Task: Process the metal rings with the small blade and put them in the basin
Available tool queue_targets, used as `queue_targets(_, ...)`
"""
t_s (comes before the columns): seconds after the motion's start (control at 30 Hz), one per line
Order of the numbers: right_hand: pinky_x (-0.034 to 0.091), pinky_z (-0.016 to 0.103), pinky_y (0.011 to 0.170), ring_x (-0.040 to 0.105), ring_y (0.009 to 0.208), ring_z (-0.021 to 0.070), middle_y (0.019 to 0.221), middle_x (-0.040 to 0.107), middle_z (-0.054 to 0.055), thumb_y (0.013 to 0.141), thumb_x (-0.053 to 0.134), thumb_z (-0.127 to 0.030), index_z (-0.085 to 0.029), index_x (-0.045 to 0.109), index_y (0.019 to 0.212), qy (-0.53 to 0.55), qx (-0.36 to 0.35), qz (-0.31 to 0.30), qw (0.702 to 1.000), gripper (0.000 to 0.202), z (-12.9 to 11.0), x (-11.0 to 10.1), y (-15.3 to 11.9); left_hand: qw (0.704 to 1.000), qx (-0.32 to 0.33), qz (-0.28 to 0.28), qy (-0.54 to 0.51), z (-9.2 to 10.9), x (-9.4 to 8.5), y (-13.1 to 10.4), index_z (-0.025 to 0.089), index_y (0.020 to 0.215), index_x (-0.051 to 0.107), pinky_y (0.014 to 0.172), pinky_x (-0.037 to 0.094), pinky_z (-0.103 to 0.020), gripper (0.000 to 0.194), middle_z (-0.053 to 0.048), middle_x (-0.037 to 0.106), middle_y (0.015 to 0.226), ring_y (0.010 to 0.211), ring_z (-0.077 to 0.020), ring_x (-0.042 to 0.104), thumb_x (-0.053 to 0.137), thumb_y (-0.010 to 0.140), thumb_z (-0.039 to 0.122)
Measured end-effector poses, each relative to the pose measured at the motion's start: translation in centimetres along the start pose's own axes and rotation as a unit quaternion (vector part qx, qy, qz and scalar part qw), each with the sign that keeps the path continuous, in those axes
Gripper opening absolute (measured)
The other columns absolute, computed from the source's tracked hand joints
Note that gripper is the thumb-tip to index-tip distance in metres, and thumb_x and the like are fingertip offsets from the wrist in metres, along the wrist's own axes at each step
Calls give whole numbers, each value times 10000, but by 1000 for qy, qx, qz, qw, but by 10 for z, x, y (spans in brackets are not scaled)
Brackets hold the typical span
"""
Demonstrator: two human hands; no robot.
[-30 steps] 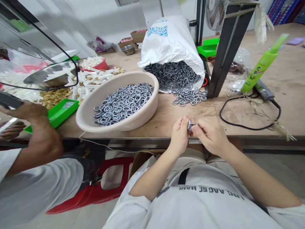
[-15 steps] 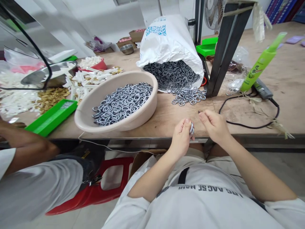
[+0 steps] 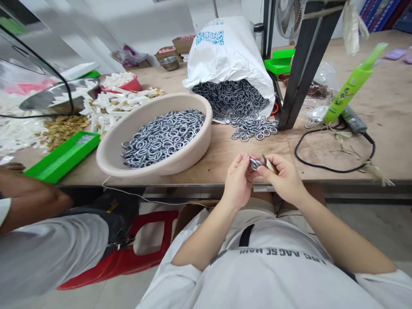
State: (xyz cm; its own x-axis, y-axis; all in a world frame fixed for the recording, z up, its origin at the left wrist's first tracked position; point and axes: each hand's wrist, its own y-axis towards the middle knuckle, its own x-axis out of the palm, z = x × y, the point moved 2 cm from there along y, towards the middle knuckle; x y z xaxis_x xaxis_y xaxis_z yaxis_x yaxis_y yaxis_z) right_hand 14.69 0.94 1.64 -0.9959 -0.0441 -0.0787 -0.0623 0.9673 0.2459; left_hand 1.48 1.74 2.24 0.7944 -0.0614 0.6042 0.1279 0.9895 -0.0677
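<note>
Close together over the table's front edge are my two hands. My left hand (image 3: 238, 180) is closed on some grey rings (image 3: 255, 163), held between thumb and fingers. Touching the rings, my right hand (image 3: 286, 178) is closed round a small pointed tool (image 3: 269, 165) with a dark tip. Left of my hands stands a beige basin (image 3: 193, 161) holding many grey rings (image 3: 164, 137). Behind them a white sack (image 3: 228, 53) lies open, with more rings spilling from its mouth into a loose pile (image 3: 254, 128) on the table.
A dark metal post (image 3: 301, 64) rises behind my right hand. Farther right are a green bottle (image 3: 347, 92) and a black cable (image 3: 298, 146). At the left are a green tray (image 3: 48, 165), white pieces and a person's arm (image 3: 32, 193).
My hands have come together, and my right hand now meets the rings in my left hand. The pointed tool shows more clearly. The view has shifted slightly.
</note>
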Motion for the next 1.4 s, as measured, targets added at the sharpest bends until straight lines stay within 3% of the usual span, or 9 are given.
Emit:
queue_targets(0.17,507,263,676,627,747,137,848,699,1,837,734,-420,-220,626,899,128,19,62,990,235,0,-5,4,999,-30,-34,13,4,-5,0,167,823,567,681,571,-269,288,-52,680,1006,813,-155,682,627,871,445)
queue_targets(0.37,506,242,645,608,704,116,821,678,-17,812,769,-393,-236,637,919,170,27,95,980,231,15,1,3,990,-50,-93,98,-9,-5,-3,175,924,580,643,546,-238,345,2,623,771,654,-110,633,663,863,504)
queue_targets(0.5,505,246,729,611,758,115,838,678,-14,799,784,-372,-220,672,904,161,21,90,983,216,19,0,4,983,24,-86,161,-6,-9,-3,182,907,585,676,529,-227,290,13,622,813,666,-93,625,719,838,429)
queue_targets(0.7,356,229,475,444,523,78,781,657,1,823,729,-471,-204,695,890,148,58,82,984,276,20,-1,3,955,128,-72,259,-1,-8,-5,181,851,655,744,502,-256,225,-33,605,865,784,-135,594,735,826,390)
queue_targets(0.83,325,239,452,405,500,78,736,638,4,831,701,-520,-194,733,916,119,61,49,990,339,13,-4,4,931,203,-54,297,1,-10,-4,190,807,680,825,507,-278,203,-72,592,1009,978,-187,582,747,809,381)
queue_targets(0.93,401,243,515,501,584,108,692,621,-2,777,758,-520,-196,735,848,118,58,35,991,333,7,-4,5,946,180,-56,265,0,-13,-2,201,917,668,805,509,-263,283,-55,631,1009,908,-159,605,826,730,343)
queue_targets(1.03,400,251,512,497,560,113,598,559,-17,796,729,-547,-196,737,821,128,61,32,989,352,6,-1,5,968,106,-70,216,-2,-14,2,203,1081,671,809,513,-262,430,-50,700,1002,855,-139,644,851,705,305)
queue_targets(1.2,378,254,503,485,548,118,588,541,-30,795,747,-510,-207,752,972,129,46,85,987,351,17,4,4,983,54,-54,165,-8,-13,7,198,1172,721,874,531,-300,509,-77,757,1060,936,-170,692,859,692,299)
queue_targets(1.4,393,283,597,492,626,143,662,571,-3,896,642,-481,-191,702,831,-60,3,93,994,304,17,-5,6,988,27,-36,150,-12,-19,17,155,1076,752,767,544,-279,448,-62,759,892,761,-132,667,860,684,341)
